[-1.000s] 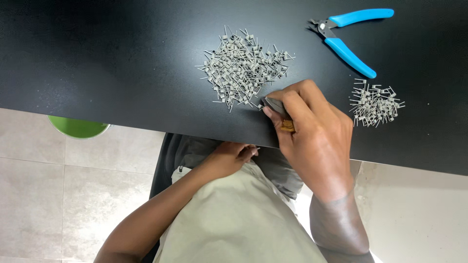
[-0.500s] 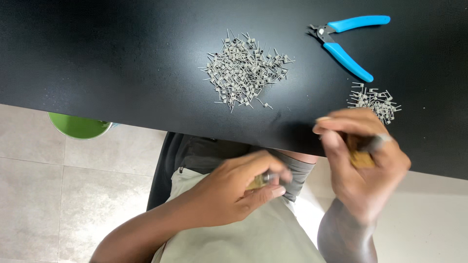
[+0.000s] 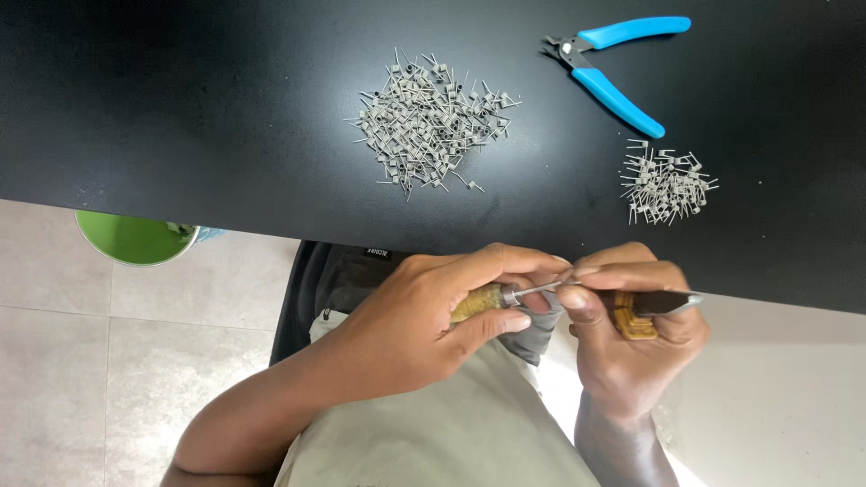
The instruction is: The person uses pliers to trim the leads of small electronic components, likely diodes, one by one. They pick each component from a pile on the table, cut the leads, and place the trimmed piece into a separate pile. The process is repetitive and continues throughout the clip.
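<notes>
A thin metal rod (image 3: 534, 289) on a yellowish handle (image 3: 478, 303), gripped by the left hand (image 3: 424, 325), lies just below the black tabletop (image 3: 180, 108) edge. The right hand (image 3: 631, 347) pinches the rod's tip while holding tweezers (image 3: 663, 304). Above the rod on the tabletop lie a big wire-coil pile (image 3: 428, 126), a small pile (image 3: 665, 183) and blue cutters (image 3: 613, 68).

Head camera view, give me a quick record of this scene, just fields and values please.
surface: black table
left hand: grips a wooden-handled tool with a thin metal shaft
right hand: pinches at the shaft tip, also holds a dark tool
large pile: metal wire coils, mid table
small pile: wire coils, to the right
cutters: blue-handled, lying unused
floor: green bucket
</notes>
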